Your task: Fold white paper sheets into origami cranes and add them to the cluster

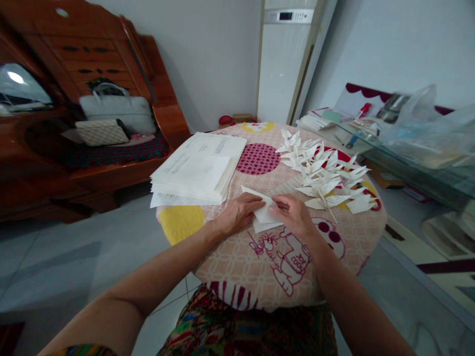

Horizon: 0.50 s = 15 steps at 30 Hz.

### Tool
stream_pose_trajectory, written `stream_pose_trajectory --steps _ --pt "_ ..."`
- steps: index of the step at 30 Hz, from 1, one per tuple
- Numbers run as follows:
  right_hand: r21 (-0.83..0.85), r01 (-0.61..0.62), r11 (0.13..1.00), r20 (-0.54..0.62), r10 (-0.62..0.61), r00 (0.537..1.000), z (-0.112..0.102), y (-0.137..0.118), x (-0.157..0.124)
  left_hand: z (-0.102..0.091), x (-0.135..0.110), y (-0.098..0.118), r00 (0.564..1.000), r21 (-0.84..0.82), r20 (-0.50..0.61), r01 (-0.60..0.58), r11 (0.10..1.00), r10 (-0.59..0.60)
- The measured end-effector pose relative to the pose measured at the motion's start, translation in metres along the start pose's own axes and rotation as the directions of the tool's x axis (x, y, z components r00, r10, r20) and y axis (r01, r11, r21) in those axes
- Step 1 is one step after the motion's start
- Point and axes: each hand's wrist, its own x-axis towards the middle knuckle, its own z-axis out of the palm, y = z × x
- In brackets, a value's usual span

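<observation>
A partly folded white paper (264,213) lies on the round table (260,277), which has a pink patterned cloth. My left hand (238,213) presses on the paper's left side with its fingers curled over it. My right hand (295,212) pinches the paper's right edge. A pile of several folded white paper cranes (326,173) sits just beyond my right hand. A thick stack of white sheets (198,168) rests beyond my left hand, at the table's left edge.
A dark wooden bench (111,163) with a grey bag (117,111) stands at the left. A glass-topped table (415,163) with plastic bags and papers runs along the right. A tall white appliance (284,64) stands at the back. The floor is grey tile.
</observation>
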Motion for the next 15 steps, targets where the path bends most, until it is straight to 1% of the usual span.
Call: stream_pose_trajectory --steps 3,5,7,9,13,15 --pt "-0.192 0.147 0.970 -0.006 -0.151 0.988 0.005 -0.003 -0.015 0.002 0.000 -0.001 1.000 -0.009 -0.009 -0.003 1.000 0.003" --pt "-0.294 0.192 0.936 0.021 -0.195 0.981 0.011 -0.005 -0.021 0.003 0.000 -0.002 1.000 -0.015 -0.018 -0.001 1.000 0.001" --pt "-0.369 0.210 0.905 0.049 -0.206 0.977 0.016 -0.008 -0.025 0.004 0.000 -0.004 1.000 -0.019 -0.024 0.005 1.000 -0.005" --pt "-0.407 0.214 0.888 0.069 -0.203 0.977 0.019 -0.010 -0.027 0.004 0.000 -0.006 1.000 -0.024 -0.022 0.018 1.000 -0.018" --pt "-0.420 0.196 0.886 0.075 -0.182 0.980 0.021 -0.011 -0.031 0.006 0.002 -0.012 0.998 -0.048 -0.007 0.070 0.996 -0.070" --pt "-0.413 0.195 0.890 0.067 -0.184 0.981 0.020 -0.009 -0.032 0.006 0.004 -0.017 0.996 -0.045 -0.018 0.089 0.995 -0.090"
